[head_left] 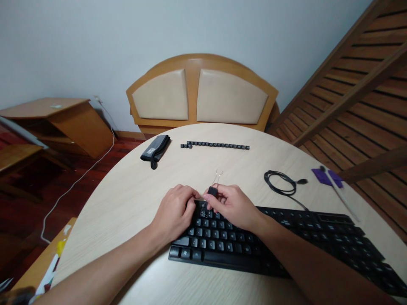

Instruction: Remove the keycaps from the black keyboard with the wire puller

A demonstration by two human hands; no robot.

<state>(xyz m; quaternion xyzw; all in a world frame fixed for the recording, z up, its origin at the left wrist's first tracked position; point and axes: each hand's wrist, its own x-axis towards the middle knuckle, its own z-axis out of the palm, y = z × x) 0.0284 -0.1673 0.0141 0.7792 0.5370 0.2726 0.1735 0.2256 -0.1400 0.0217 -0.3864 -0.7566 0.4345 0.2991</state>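
Observation:
A black keyboard point(219, 257) lies at a slant on the round table point(133, 237), with several keycaps gone near its top left corner. My right hand point(237, 205) is closed round the black handle of a wire keycap puller point(212, 192). The puller's two wire prongs point up and away from the keys. My left hand point(174, 209) rests at the keyboard's top left corner, thumb and forefinger curled together beside the puller. What lies between those fingertips, if anything, is hidden. Farther back, several loose black keycaps point(219, 145) stand in a row.
A dark folded pouch point(155, 148) lies left of the keycap row. To the right are a coiled black cable point(281, 183), a purple cloth point(324, 177) and a thin brush-like stick point(340, 195). A padded headboard-like panel point(192, 97) stands behind the table, wooden slats point(359, 84) at right.

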